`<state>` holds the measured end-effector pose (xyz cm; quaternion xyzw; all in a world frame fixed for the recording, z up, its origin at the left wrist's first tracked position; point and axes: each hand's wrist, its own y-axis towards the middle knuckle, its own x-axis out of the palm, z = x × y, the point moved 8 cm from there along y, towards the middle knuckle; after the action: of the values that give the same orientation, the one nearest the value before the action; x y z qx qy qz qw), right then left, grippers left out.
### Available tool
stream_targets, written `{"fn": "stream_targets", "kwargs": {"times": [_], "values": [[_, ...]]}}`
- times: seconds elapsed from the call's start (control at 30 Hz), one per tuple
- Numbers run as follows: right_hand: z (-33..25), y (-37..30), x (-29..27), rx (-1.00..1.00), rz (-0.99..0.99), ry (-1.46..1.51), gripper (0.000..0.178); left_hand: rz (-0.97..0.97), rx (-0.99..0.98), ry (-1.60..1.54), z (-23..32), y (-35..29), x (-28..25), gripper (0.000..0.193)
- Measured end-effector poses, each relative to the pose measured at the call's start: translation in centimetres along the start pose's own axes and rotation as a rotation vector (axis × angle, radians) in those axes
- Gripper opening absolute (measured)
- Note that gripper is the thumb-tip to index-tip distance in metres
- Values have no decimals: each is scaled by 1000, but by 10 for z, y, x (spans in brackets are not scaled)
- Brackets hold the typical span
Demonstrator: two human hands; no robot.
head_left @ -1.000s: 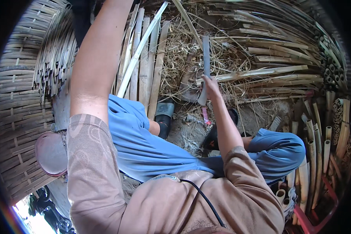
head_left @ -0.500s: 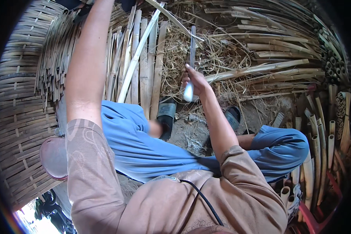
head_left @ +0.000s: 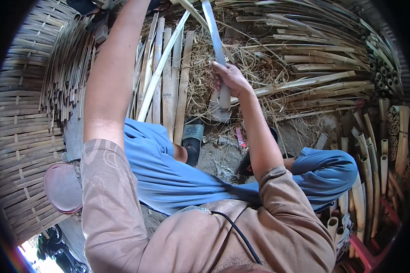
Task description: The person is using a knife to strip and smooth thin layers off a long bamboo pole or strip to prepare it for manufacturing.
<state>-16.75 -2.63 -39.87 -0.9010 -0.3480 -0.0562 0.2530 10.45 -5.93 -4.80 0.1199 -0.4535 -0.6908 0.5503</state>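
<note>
My right hand is closed round a long knife. Its pale, flat blade points away from me to the upper edge, and the butt end below my fingers is blurred. Stretched out to the upper left, my left forearm runs past the upper edge, so that hand is out of the picture. Near the blade, a split bamboo strip slants down from the upper edge. Another pale bamboo strip leans over several flat bamboo slats in front of my leg.
Curly bamboo shavings cover the ground ahead. Bamboo lengths are piled far right, with cut tubes upright at right. Thin sticks lean by a woven bamboo wall. A sandal is near my foot; a red chair part stands lower right.
The knife has turned so its broad side shows, and its tip has risen to the upper edge. My right hand has moved slightly up; my left arm has shifted right. A pink scrap now shows.
</note>
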Motion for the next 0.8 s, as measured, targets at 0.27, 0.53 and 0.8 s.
{"fn": "stream_targets", "kwargs": {"times": [0.27,0.53,0.8], "values": [[47,-33,-67,54,454,-338,32,64,-41,89,21,-13,6,43],[-50,-20,-22,-457,527,-605,30,25,34,-90,52,-31,38,45],[-13,-15,-42,-335,615,-893,18,96,-46,86,41,-25,27,52]]}}
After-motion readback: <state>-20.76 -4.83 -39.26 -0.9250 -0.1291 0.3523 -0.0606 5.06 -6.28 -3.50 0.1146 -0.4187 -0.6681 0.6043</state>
